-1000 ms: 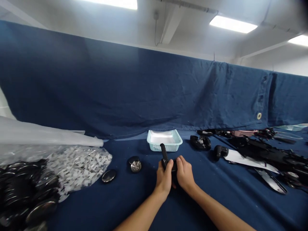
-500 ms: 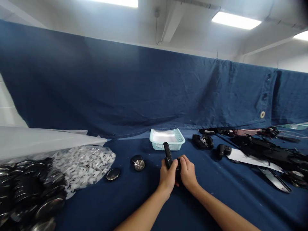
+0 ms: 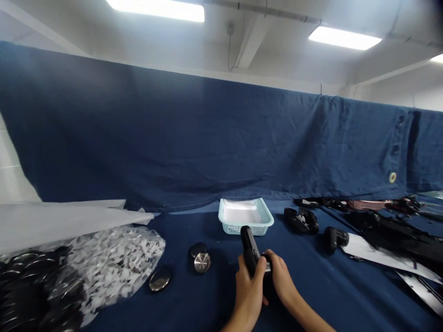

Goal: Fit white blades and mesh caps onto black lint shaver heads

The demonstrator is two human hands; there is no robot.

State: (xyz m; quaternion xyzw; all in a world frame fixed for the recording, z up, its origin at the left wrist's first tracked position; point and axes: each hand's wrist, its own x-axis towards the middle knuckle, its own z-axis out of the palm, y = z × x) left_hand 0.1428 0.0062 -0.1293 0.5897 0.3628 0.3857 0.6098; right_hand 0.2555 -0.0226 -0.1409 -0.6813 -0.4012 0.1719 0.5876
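Both my hands are together over the blue cloth, in front of the basket. My left hand (image 3: 248, 287) is closed around a black plastic part with a long handle (image 3: 249, 243), whose handle points up and away from me. My right hand (image 3: 282, 276) grips the same part's wider end from the right, its fingers curled over it. Much of that end is hidden by the hands. Left of them lie a round cap with a silvery patterned face (image 3: 202, 263) and a dark round cap (image 3: 198, 249), touching. Another round black cap with a shiny face (image 3: 159, 279) lies farther left.
A light-blue basket (image 3: 246, 229) with white paper in it stands behind my hands. At left are a clear bag of small white pieces (image 3: 121, 263) and a heap of black round caps (image 3: 27, 286). Black plastic parts (image 3: 300, 220) and a black piece on white paper (image 3: 335, 239) lie right.
My hands and the black part have shifted slightly right and lower in the picture. The handle now shows a different side. The whole view has tilted up a little.
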